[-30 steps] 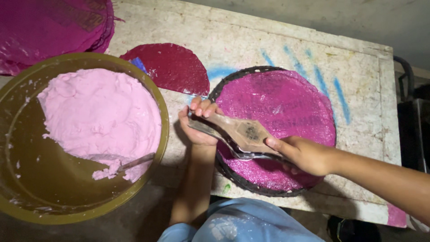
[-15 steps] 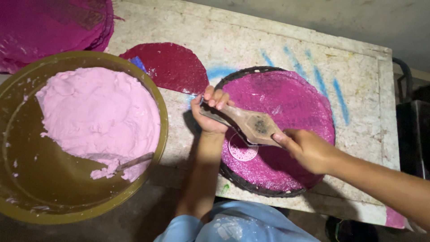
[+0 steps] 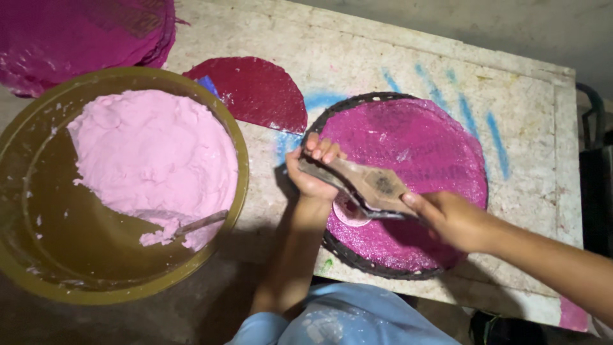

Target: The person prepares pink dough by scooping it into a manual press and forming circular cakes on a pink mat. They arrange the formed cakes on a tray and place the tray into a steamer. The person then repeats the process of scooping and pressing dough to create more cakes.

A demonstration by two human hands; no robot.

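Head view: scraper (image 3: 370, 188) lower than before.

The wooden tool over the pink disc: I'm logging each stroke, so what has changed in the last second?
Both hands, left hand and right hand, kept hold of the wooden tool and slid it toward the disc's left edge, uncovering a pale pink dab. Bowl and paste unchanged.
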